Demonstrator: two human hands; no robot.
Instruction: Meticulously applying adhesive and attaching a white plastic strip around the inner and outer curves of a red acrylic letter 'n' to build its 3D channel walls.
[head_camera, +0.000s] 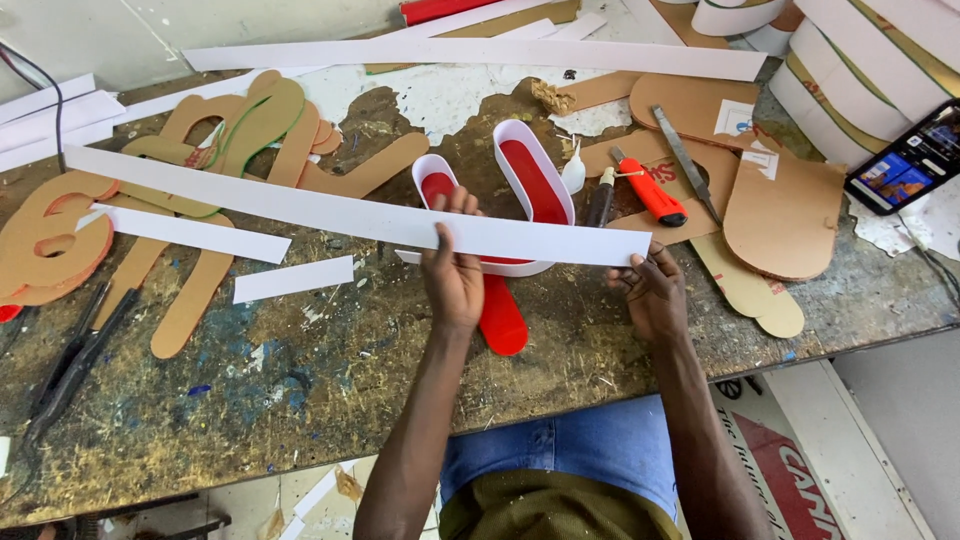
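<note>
Long white strip (350, 210) held level above the red, white-walled letter piece (510, 200), as if for matching against it. Left hand (452, 275) pinching mid-strip; right hand (652, 290) pinching the near end.

free: near bench edge (300, 400) | blocked: red letter (520, 190), cutter (650, 195), cardboard cutouts (200, 150) | far side likely crowded

Sign-making workshop: paint-stained workbench (300, 380), cutouts (200, 150).
</note>
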